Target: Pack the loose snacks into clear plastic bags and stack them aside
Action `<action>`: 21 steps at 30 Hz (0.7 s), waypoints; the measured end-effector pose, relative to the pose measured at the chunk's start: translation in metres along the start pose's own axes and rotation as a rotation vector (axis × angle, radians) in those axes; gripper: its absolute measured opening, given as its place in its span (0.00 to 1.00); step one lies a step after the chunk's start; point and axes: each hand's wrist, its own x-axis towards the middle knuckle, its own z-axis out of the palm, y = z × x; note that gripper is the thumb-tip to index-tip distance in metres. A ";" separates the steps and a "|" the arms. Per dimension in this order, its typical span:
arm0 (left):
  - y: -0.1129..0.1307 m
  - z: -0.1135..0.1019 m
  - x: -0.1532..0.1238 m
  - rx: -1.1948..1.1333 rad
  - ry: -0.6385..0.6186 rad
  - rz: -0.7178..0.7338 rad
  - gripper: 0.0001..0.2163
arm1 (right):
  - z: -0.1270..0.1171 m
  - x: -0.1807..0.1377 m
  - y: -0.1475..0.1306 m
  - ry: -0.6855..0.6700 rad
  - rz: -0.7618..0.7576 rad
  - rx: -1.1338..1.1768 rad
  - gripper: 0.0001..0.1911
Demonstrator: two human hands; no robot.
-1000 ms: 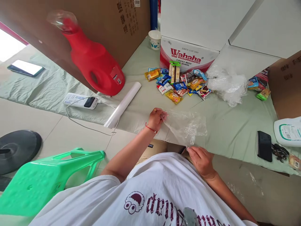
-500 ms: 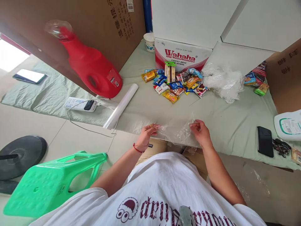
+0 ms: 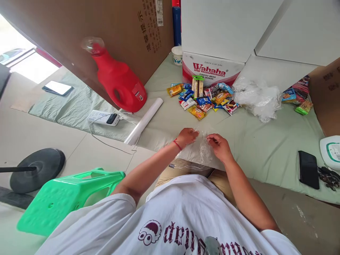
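Observation:
A clear plastic bag (image 3: 201,150) hangs between my hands at the near edge of the cloth-covered surface. My left hand (image 3: 188,136), with a red string on its wrist, pinches the bag on one side. Close beside it, my right hand (image 3: 219,144) has fingertips closed on the bag's other side. The film is see-through, so its exact outline is hard to make out. Beyond my hands lies a heap of small wrapped snacks (image 3: 197,113), in yellow, blue, white and brown packets. A crumpled pile of clear plastic bags (image 3: 259,97) lies to their right.
A Wahaba-style water carton (image 3: 212,69) stands behind the snacks. Leftward are a white roll (image 3: 143,121), a red jug (image 3: 120,85), a power bank (image 3: 103,118) with cable and a green stool (image 3: 53,203). A black phone (image 3: 308,170) and keys (image 3: 328,177) lie right.
My hands have come closer together, the left moving right and up, the right slightly left. The bag, stretched sideways before, now hangs bunched between them. The camera view has shifted slightly.

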 end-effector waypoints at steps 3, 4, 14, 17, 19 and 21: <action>-0.010 0.005 0.006 0.034 0.057 0.031 0.14 | -0.019 -0.009 0.010 0.152 0.101 0.034 0.14; -0.014 0.002 0.008 0.037 0.096 0.048 0.13 | -0.027 -0.013 0.016 0.201 0.155 0.059 0.15; -0.022 -0.017 0.011 0.431 0.534 0.248 0.09 | -0.069 -0.036 0.058 0.342 0.386 0.037 0.19; -0.013 -0.012 -0.001 0.592 0.680 0.522 0.18 | -0.069 -0.031 0.062 0.333 0.347 -0.035 0.19; -0.010 -0.007 -0.007 0.739 0.474 0.697 0.15 | -0.069 -0.027 0.064 0.321 0.318 -0.090 0.19; -0.010 -0.005 -0.007 0.885 0.173 0.759 0.14 | -0.073 -0.025 0.066 0.308 0.288 -0.149 0.19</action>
